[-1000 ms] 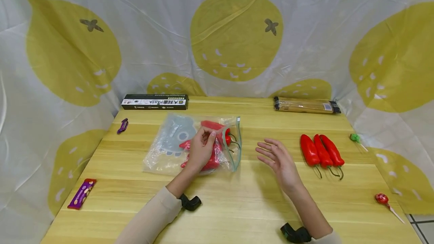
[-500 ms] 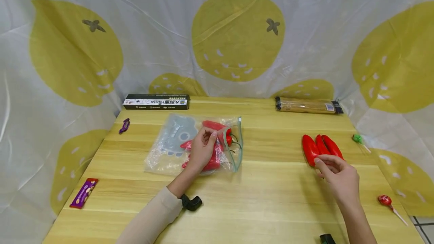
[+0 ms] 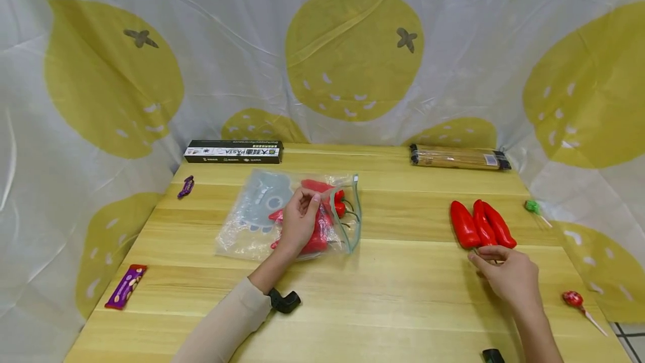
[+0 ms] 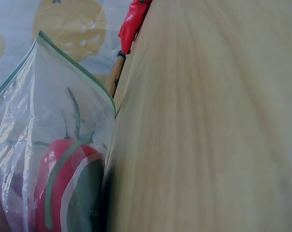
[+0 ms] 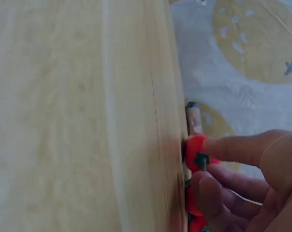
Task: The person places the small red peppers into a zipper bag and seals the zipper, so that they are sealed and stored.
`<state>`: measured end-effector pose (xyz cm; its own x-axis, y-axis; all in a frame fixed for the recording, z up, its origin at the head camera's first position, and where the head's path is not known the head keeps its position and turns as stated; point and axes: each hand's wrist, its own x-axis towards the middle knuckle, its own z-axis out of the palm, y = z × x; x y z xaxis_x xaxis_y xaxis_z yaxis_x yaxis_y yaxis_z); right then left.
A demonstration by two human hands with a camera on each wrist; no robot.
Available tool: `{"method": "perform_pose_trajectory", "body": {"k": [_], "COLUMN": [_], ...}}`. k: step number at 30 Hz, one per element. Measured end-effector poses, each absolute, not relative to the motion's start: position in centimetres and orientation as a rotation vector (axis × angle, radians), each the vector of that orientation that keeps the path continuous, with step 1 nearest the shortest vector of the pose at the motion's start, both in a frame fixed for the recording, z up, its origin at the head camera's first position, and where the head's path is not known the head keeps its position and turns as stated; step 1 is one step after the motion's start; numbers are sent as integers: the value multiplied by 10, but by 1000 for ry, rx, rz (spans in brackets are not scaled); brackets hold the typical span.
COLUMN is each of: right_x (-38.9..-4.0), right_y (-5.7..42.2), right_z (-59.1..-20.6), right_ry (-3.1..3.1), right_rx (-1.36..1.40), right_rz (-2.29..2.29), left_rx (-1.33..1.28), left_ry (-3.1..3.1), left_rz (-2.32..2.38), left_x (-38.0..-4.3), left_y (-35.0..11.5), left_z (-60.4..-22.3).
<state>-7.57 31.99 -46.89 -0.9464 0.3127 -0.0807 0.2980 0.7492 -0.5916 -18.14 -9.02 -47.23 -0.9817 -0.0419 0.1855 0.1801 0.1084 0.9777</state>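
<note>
Three peppers (image 3: 485,227) right of the bag (image 3: 264,195)

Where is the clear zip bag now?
In the head view, the clear zip bag lies on the table just left of centre, pinched by the left hand, with the pasta box beyond it.

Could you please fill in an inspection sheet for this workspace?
Surface: pale wooden tabletop, planked.
Job's things: clear plastic zip bag with blue-grey cartoon print, its mouth parted, red bagged peppers inside; three glossy red loose peppers with green stems, side by side at right.
Clutter: black-and-white pasta box, long tan packet with black ends, small purple wrapped sweet, purple-and-red chocolate bar, green lollipop, red lollipop.
Grippers: left hand pinches the bag near its mouth; right hand is at the leftmost loose pepper's stem end, grip unclear.
Cables: nothing seen.
Surroundings: white curtain with yellow fruit print; tiled floor at lower right.
</note>
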Motion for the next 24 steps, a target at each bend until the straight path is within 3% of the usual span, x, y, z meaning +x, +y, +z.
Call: {"method": "perform_pose_trajectory", "body": {"k": [5, 18, 24], "right_x": [-78, -83, -86], "right_y": [319, 311, 296], "right_z": [-474, -472, -465], "right_ry": [-2928, -2733, -2616], "right_rx": [-542, -424, -318], "right_rz": [1008, 847, 1010], "left_rx": [-164, -166, -157], "left_ry": [-2202, -2213, -2225], "left_rz": [-1990, -1980, -1966], "left_x": [-173, -173, -180], "left_y": [-89, -91, -91], "left_z": [-456, -455, -468]}}
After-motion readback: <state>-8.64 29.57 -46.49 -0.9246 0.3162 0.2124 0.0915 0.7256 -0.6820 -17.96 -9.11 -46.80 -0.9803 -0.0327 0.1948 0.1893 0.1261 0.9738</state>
